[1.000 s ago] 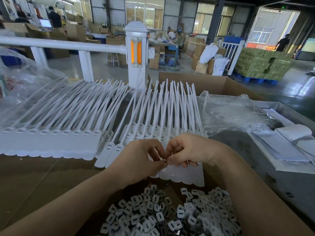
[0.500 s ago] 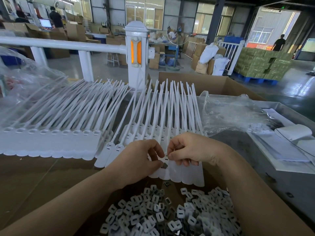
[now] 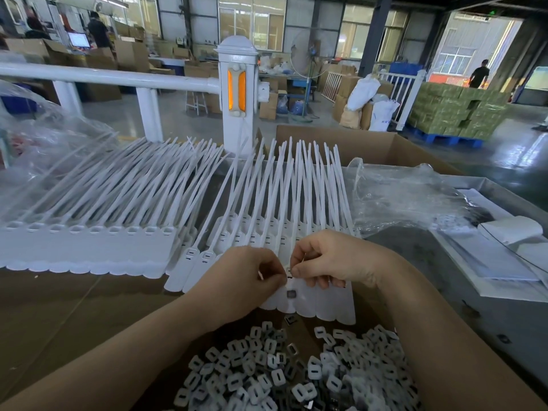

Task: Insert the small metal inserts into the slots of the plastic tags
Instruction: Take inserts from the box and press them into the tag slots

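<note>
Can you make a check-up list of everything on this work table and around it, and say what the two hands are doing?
Surface: brown table, grey at the right.
Job's things: white plastic tags in fanned rows; pile of small inserts nearest the camera; one loose insert lies on a tag.
Clutter: clear plastic bags, cardboard box, white sheets.
Hands: left hand and right hand pinch together at a tag's slot.
Cables: nothing seen.
Surroundings: white railing, stacked cartons, people far off.

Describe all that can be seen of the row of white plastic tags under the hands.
The joined row of white plastic tags lies flat on the brown table, scalloped edge toward the person, long thin tails fanning away. Each head shows a small slot. One loose dark insert rests on it. The left hand and right hand pinch at one slot.
</note>
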The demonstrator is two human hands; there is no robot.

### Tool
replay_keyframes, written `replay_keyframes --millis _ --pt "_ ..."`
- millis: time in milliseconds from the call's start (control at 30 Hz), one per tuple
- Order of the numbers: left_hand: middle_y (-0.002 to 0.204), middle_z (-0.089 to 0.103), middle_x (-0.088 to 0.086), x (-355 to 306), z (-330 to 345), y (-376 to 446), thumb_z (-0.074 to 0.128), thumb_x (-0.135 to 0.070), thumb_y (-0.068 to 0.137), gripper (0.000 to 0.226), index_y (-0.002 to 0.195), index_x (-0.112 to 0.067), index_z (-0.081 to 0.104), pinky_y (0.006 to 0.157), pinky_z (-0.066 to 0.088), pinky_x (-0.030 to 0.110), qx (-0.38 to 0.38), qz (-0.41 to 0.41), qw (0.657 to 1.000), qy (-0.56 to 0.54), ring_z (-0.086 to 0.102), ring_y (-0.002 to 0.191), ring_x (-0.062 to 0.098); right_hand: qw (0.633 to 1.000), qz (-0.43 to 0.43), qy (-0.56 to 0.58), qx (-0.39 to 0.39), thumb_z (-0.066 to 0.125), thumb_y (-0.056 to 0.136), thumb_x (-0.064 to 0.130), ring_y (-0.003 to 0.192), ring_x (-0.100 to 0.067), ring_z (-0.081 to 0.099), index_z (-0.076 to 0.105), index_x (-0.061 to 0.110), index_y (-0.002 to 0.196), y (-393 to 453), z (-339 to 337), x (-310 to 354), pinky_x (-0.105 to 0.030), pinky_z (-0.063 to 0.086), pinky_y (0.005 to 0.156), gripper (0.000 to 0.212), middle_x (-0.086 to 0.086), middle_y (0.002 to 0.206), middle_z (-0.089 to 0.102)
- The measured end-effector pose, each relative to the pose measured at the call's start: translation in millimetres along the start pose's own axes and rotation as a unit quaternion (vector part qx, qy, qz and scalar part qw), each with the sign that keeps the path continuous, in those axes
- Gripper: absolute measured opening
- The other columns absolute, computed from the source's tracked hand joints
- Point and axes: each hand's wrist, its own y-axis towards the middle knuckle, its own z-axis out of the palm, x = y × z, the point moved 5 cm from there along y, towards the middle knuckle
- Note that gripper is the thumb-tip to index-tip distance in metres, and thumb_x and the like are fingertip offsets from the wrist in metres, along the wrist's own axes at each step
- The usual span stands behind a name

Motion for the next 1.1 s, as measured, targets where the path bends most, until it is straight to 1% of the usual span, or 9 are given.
replay_keyframes --millis 67,133,300,433,567,767,933,1000,1100 --pt "0.069 0.071 -0.006 4.8 -1.7 1.5 0.067 -0.025 0.092 0.011 0.081 -0.026 0.068 0.052 0.048 0.014 0.003 -0.054 0.990 -0.131 0.062 0.055 0.000 1.000 -0.001 0.011 -0.004 0.069 0.092 0.018 0.054 -0.006 0.056 0.068 0.018 0.094 0.1 -0.6 0.6 -0.019 0.038 0.043 0.003 0.004 0.066 0.066" --pt "0.071 0.073 0.000 6.6 -2.5 1.5 0.066 -0.021 0.093 0.010 0.085 -0.017 0.070 0.053 0.052 0.018 0.013 -0.092 0.970 -0.223 0.067 0.058 0.008 1.000 -0.004 0.014 -0.011 0.069 0.092 0.018 0.054 -0.006 0.056 0.068 0.017 0.094 0.4 -0.9 1.5 -0.018 0.039 0.043 0.003 0.005 0.066 0.066" --pt "0.077 0.075 0.001 4.0 -2.3 1.9 0.064 -0.012 0.095 0.009 0.090 -0.012 0.072 0.060 0.053 0.016 0.020 -0.078 0.955 -0.285 0.070 0.068 0.009 0.998 -0.019 0.049 -0.029 0.070 0.091 0.018 0.056 -0.007 0.058 0.068 0.016 0.092 -0.1 -3.1 3.5 -0.019 0.042 0.044 0.003 0.003 0.067 0.067" --pt "0.077 0.074 0.001 4.8 -3.3 2.7 0.063 -0.009 0.095 0.008 0.099 -0.015 0.064 0.064 0.055 0.020 0.006 -0.066 0.958 -0.280 0.070 0.070 0.013 0.996 -0.027 0.064 -0.048 0.070 0.092 0.019 0.058 -0.007 0.059 0.069 0.015 0.094 -0.5 -5.0 5.4 -0.020 0.043 0.047 0.004 0.004 0.067 0.068" --pt "0.079 0.074 0.001 3.1 -3.6 1.6 0.065 -0.012 0.094 0.015 0.102 -0.021 0.056 0.069 0.058 0.026 -0.008 -0.046 0.967 -0.252 0.071 0.073 0.015 0.997 -0.029 0.057 -0.048 0.070 0.093 0.020 0.059 -0.007 0.059 0.071 0.014 0.096 -1.9 -3.8 7.7 -0.019 0.043 0.046 0.007 0.005 0.069 0.068" --pt "0.080 0.074 -0.009 -3.6 -3.9 1.1 0.065 -0.016 0.094 0.021 0.100 -0.031 0.052 0.067 0.055 0.021 -0.028 0.002 0.982 -0.185 0.069 0.071 0.007 0.999 -0.031 0.025 -0.028 0.069 0.093 0.019 0.060 -0.008 0.059 0.071 0.015 0.095 -4.0 -1.2 11.8 -0.018 0.043 0.045 0.005 0.004 0.070 0.068" --pt "0.080 0.072 -0.012 -4.4 -1.3 -0.1 0.066 -0.021 0.092 0.024 0.097 -0.037 0.048 0.067 0.054 0.018 -0.036 0.028 0.991 -0.123 0.066 0.073 0.001 1.000 -0.013 0.001 -0.011 0.067 0.091 0.015 0.056 -0.004 0.058 0.067 0.019 0.087 -2.6 2.4 13.5 -0.017 0.041 0.044 0.006 0.007 0.065 0.066" --pt "0.083 0.069 -0.012 -5.0 -0.5 -0.4 0.067 -0.030 0.091 0.021 0.098 -0.037 0.049 0.068 0.051 0.016 -0.054 0.058 0.994 -0.070 0.063 0.079 0.000 1.000 0.009 -0.002 -0.014 0.066 0.088 0.012 0.054 -0.004 0.056 0.067 0.018 0.085 -2.0 1.3 10.0 -0.018 0.040 0.044 0.007 0.007 0.062 0.065" --pt "0.102 0.060 -0.017 -6.4 5.1 -0.8 0.067 -0.039 0.090 0.022 0.107 -0.034 0.055 0.083 0.050 0.025 -0.026 0.110 0.994 -0.001 0.055 0.096 0.001 0.996 0.068 0.017 -0.052 0.064 0.087 0.007 0.047 -0.005 0.052 0.067 0.013 0.084 -3.5 -5.6 -1.7 -0.019 0.036 0.041 0.007 0.003 0.061 0.064"
